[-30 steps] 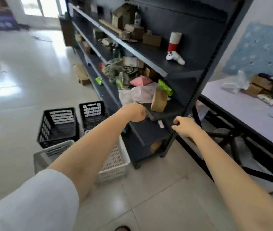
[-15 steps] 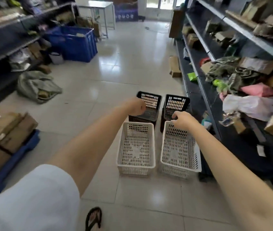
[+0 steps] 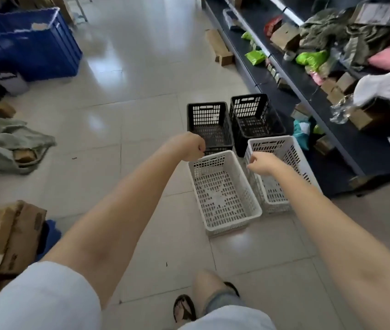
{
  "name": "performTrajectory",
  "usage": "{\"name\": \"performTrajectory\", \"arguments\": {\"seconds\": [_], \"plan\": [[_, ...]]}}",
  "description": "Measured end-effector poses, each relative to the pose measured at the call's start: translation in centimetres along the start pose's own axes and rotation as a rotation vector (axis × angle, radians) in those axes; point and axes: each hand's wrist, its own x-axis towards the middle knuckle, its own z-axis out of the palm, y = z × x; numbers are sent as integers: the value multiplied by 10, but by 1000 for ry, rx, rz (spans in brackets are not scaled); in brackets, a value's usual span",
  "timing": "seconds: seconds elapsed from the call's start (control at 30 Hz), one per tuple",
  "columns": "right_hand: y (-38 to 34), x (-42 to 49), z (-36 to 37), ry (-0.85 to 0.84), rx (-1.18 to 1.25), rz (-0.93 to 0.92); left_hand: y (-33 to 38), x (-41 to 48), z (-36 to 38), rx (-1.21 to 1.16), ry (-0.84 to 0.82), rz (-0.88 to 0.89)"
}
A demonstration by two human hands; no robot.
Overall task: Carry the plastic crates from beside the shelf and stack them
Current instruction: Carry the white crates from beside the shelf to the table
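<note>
Several perforated plastic crates sit on the tiled floor beside the dark shelf (image 3: 346,136). Two are white: the left white crate (image 3: 222,194) and the right white crate (image 3: 282,163), side by side. Behind them stand the left black crate (image 3: 209,122) and the right black crate (image 3: 252,115). All are empty. My left hand (image 3: 190,146) is a closed fist above the far rim of the left white crate, holding nothing. My right hand (image 3: 261,163) hovers over the near-left part of the right white crate, fingers curled loosely with nothing in them.
The shelf on the right holds cardboard boxes, clothes and bags. A blue bin (image 3: 27,44) stands far left, a grey-green cloth heap (image 3: 10,144) lies left, and cardboard boxes (image 3: 1,244) sit near left. My sandalled foot (image 3: 184,308) is below the crates.
My view has swung left from the shelf end and tilted down onto the crates. I have stepped closer, and both hands now sit lower over the white crates.
</note>
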Motion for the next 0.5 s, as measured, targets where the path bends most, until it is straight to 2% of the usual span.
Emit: {"name": "performTrajectory", "arguments": {"seconds": [0.27,0.37,0.5], "plan": [[-26,90,38,-118,153,226,-84,118,4,99,-168,119],[-26,121,44,-104,200,316,-103,163,-13,142,-235,148],[-22,146,44,-41,309,424,-119,219,-43,247,-243,241]]}}
